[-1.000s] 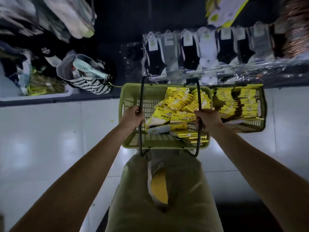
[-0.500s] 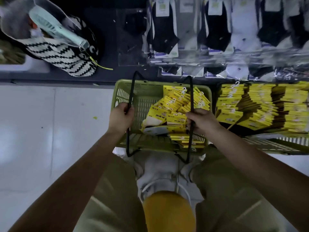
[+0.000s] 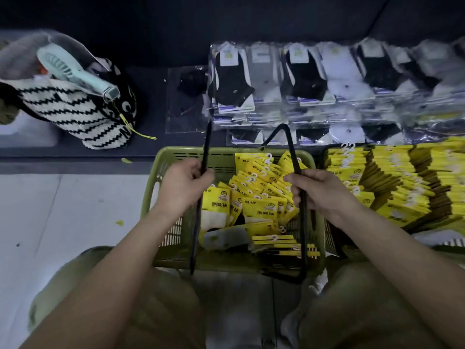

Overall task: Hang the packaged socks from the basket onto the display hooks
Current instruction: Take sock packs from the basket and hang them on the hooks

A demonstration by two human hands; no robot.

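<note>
A green plastic basket [image 3: 161, 177] sits on the floor between my knees, holding several yellow packaged socks [image 3: 261, 195] with small white hangers. My left hand [image 3: 183, 187] is closed around the left black handle [image 3: 202, 159]. The right black handle [image 3: 289, 144] is gripped by my right hand [image 3: 319, 190]. Both handles are raised over the basket. No display hooks show clearly in this view.
A second basket [image 3: 329, 233] with stacked yellow sock packs [image 3: 402, 187] stands to the right. Clear-wrapped black and white socks [image 3: 302, 84] lie on a dark low shelf behind. A zigzag black-and-white bag [image 3: 83, 114] with a mint hand fan [image 3: 75, 71] sits far left. Pale floor tiles [image 3: 63, 217] spread to the left.
The view has dropped lower and closer to the basket. My hands have kept hold of the two handles, now spread a little further apart above the socks.
</note>
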